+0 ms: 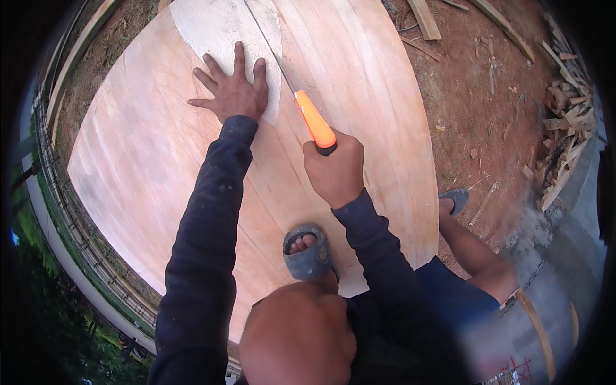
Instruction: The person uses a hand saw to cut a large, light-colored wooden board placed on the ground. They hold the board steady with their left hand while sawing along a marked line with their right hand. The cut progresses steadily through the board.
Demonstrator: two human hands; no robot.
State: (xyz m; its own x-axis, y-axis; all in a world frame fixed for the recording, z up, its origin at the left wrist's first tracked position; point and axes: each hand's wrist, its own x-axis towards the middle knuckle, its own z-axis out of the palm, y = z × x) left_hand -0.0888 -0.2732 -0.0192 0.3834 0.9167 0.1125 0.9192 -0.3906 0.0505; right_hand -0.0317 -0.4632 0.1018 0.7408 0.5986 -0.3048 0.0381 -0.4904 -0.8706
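One right hand (336, 169) grips one orange-handled saw (313, 120); one left hand (239, 94) lies spread on one plywood sheet (147, 154).

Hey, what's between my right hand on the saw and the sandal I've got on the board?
In the head view, only a bare stretch of the wooden board shows between your right hand and the grey slide sandal.

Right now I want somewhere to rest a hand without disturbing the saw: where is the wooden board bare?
The pale-pink wooden board is bare left of the spread left hand and dark sleeve, out to the curved edge, and right of the orange-handled saw and right hand. It is crowded between the hands and around the grey open-toed slipper.
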